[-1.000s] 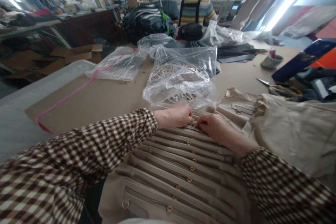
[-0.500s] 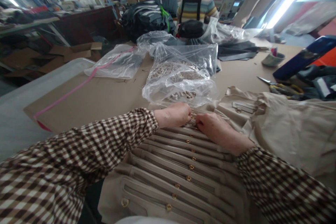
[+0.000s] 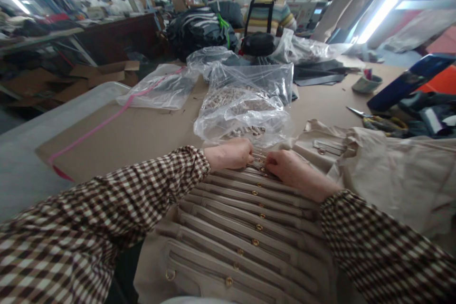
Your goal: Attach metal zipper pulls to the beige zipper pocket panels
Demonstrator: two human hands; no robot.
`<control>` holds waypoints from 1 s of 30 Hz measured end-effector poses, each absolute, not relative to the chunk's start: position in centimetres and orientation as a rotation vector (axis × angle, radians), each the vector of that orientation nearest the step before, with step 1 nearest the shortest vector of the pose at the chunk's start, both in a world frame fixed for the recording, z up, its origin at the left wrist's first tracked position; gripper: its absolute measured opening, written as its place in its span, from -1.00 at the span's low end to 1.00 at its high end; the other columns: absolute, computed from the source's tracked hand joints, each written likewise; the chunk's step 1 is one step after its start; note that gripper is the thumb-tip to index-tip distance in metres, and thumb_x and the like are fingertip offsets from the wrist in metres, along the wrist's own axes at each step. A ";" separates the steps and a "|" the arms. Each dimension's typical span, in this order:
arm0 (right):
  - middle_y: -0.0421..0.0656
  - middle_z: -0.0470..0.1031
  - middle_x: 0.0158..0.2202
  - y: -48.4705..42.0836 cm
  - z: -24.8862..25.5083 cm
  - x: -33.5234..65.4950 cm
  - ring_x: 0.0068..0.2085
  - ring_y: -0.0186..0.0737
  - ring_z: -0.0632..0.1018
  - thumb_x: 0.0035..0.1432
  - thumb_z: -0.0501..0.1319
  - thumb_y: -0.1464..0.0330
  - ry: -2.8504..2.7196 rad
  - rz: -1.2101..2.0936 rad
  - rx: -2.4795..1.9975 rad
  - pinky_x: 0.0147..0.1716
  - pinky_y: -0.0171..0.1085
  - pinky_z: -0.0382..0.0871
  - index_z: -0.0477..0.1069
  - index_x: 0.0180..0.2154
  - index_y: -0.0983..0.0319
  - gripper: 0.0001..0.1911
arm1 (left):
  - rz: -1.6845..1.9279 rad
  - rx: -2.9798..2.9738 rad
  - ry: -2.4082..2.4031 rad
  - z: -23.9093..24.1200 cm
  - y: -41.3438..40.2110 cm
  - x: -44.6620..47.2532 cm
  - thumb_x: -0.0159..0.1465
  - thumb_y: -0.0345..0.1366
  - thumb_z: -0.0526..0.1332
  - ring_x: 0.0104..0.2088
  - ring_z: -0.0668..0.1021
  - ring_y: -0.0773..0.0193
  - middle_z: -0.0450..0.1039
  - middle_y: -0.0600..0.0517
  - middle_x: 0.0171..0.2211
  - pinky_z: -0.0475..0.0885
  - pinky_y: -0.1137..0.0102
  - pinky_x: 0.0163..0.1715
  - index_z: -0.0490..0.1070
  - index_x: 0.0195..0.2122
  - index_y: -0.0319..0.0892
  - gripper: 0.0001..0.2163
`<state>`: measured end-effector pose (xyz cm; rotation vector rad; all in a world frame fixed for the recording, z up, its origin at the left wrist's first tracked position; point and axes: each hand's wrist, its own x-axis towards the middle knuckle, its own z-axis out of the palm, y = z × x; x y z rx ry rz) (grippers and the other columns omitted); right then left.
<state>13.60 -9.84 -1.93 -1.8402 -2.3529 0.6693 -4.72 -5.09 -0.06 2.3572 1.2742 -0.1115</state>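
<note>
Beige strap pieces [image 3: 245, 209] lie stacked near the table's front edge; left hand [image 3: 231, 153] and right hand [image 3: 287, 171] pinch the top one, and a tug could slide the stack crooked.

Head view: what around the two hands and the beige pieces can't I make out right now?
- What the left hand and right hand pinch: fingertips curl under, hiding each grip.
- Top strip of the stacked beige pieces: covered by both hands.
- Small parts in the clear bag: blurred by crinkled plastic, too small to name.
- Scissors: handles blurred, half lost among dark cloth.
</note>
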 end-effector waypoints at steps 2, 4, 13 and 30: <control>-0.20 0.44 -0.53 -10.0 -1.9 13.8 -0.48 -0.34 0.37 0.15 0.12 0.42 -2.279 0.621 -1.729 -0.44 -0.32 0.17 0.45 -0.46 0.22 -0.82 | 0.007 2.268 1.239 0.1 -5.0 -5.1 0.23 -0.30 0.21 -0.54 0.34 0.37 0.34 0.08 -0.62 0.15 0.44 -0.50 0.53 -0.49 -0.26 -0.80; -0.21 0.42 -0.53 -10.2 -1.9 13.5 -0.47 -0.33 0.37 0.18 0.12 0.36 -2.117 0.654 -1.642 -0.43 -0.32 0.19 0.45 -0.43 0.22 -0.81 | 0.135 2.105 1.185 0.4 -5.1 -5.2 0.25 -0.24 0.20 -0.58 0.30 0.40 0.27 0.13 -0.64 0.13 0.46 -0.55 0.49 -0.49 -0.25 -0.77; -0.22 0.57 -0.35 -11.2 -3.3 11.2 -0.32 -0.27 0.54 -0.10 0.43 0.21 -1.287 1.279 -0.935 -0.25 -0.24 0.46 0.43 -0.32 0.16 -0.69 | 0.456 1.272 1.048 1.4 -7.3 -3.7 0.38 -0.21 0.08 -0.68 0.25 0.48 0.20 0.17 -0.61 0.08 0.56 -0.71 0.28 -0.43 -0.19 -0.76; -0.25 0.51 -0.44 -11.7 -0.5 13.5 -0.56 -0.36 0.48 0.02 0.32 0.12 -1.258 1.318 -1.178 -0.62 -0.37 0.34 0.32 -0.28 0.16 -0.67 | 0.356 1.380 1.246 2.3 -8.1 -4.3 0.36 -0.23 0.13 -0.66 0.19 0.48 0.13 0.19 -0.62 0.07 0.51 -0.65 0.34 -0.38 -0.18 -0.81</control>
